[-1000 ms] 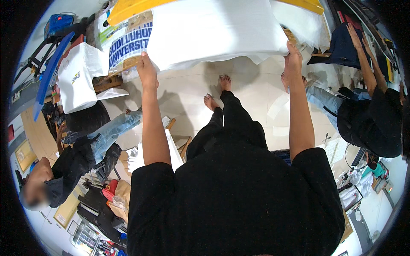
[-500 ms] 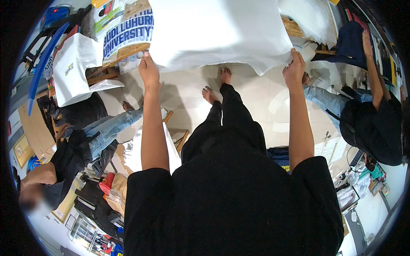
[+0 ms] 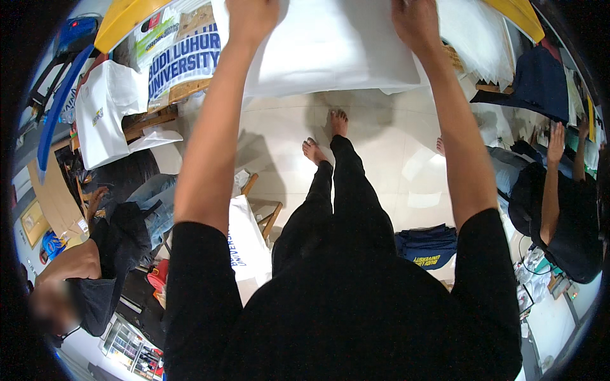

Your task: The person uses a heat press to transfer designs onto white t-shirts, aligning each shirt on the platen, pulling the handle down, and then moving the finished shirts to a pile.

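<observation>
A large white sheet (image 3: 337,57), cloth-like, lies spread ahead of me, and its near edge hangs over the floor. On its left part rests my left hand (image 3: 254,18), cut off by the picture's upper rim so that the fingers are out of sight. My right hand (image 3: 416,24) is at the sheet's right part, also cropped at the top. Whether its fingers are gripping the sheet cannot be made out. Both forearms reach forward over the near edge.
White printed bags (image 3: 181,60) lie on the left, beside a hanging white bag (image 3: 105,111). Yellow bars (image 3: 518,19) flank the far side. Folded navy bags (image 3: 427,246) sit on the floor. Co-workers stand left (image 3: 108,267) and right (image 3: 559,216).
Both hands have moved forward from the sheet's near corners and closer together, onto the sheet. The sheet's near edge has shifted away and its corners have dropped from my grasp.
</observation>
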Demonstrator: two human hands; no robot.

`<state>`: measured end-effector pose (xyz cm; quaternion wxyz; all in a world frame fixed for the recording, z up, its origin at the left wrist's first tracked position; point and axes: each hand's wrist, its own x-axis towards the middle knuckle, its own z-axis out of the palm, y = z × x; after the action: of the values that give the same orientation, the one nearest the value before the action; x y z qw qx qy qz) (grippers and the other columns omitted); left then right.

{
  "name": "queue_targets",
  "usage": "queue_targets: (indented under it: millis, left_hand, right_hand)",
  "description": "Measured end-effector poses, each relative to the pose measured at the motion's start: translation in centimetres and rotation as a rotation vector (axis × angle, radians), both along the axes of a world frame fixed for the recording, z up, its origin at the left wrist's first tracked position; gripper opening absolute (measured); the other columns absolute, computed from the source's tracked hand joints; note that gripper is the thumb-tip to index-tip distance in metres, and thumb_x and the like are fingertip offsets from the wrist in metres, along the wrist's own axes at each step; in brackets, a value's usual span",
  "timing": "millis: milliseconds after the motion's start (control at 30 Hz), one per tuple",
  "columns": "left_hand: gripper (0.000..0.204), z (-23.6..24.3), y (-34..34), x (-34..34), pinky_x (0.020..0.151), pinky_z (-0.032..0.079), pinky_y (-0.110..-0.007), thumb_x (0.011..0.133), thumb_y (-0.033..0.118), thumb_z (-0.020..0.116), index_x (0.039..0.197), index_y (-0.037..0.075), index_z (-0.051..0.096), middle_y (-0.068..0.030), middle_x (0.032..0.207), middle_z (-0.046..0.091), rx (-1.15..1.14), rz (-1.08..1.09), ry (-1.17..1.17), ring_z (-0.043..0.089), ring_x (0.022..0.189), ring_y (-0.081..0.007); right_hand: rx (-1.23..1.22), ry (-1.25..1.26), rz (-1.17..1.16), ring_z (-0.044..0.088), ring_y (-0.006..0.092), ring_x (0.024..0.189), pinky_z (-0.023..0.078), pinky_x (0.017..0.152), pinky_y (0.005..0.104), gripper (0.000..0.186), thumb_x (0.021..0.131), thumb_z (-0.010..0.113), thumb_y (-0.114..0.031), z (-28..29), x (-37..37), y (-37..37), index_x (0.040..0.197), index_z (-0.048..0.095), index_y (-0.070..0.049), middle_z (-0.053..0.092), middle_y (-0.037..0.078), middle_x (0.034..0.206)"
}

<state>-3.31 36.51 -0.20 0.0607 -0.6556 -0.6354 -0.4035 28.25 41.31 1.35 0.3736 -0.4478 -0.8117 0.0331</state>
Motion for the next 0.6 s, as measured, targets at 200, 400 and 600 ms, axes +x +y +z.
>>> queue_targets:
  millis: [200, 400, 600]
  left_hand:
    - [0.037, -2.0, 8.4, 0.7, 0.110, 0.043, -0.053, 0.103, 0.018, 0.060, 0.135, 0.000, 0.062, -0.0276, 0.137, 0.063, -0.342, -0.152, 0.197, 0.056, 0.130, -0.0462]
    - [0.038, -3.4, 9.7, 1.1, 0.111, 0.043, -0.053, 0.103, 0.019, 0.059, 0.136, 0.000, 0.062, -0.0273, 0.138, 0.063, -0.423, -0.176, 0.234, 0.055, 0.130, -0.0458]
    - [0.038, -3.6, 9.7, 1.4, 0.111, 0.042, -0.052, 0.104, 0.021, 0.058, 0.136, 0.000, 0.061, -0.0269, 0.139, 0.063, -0.443, -0.189, 0.244, 0.055, 0.131, -0.0453]
  right_hand:
    - [-0.156, -0.193, 0.050, 0.061, 0.0385, 0.126, 0.046, 0.109, 0.0450, 0.029, 0.104, 0.060, -0.014, -0.5, -4.1, 4.9, 0.130, 0.069, -0.003, 0.068, 0.019, 0.134]
    - [-0.189, -0.213, 0.075, 0.061, 0.0389, 0.126, 0.046, 0.109, 0.0450, 0.030, 0.104, 0.059, -0.015, -0.6, -4.5, 5.9, 0.130, 0.069, -0.003, 0.068, 0.019, 0.134]
    - [-0.198, -0.219, 0.094, 0.060, 0.0394, 0.127, 0.046, 0.110, 0.0450, 0.030, 0.105, 0.059, -0.016, -0.2, -4.5, 6.1, 0.130, 0.068, -0.003, 0.067, 0.020, 0.135]
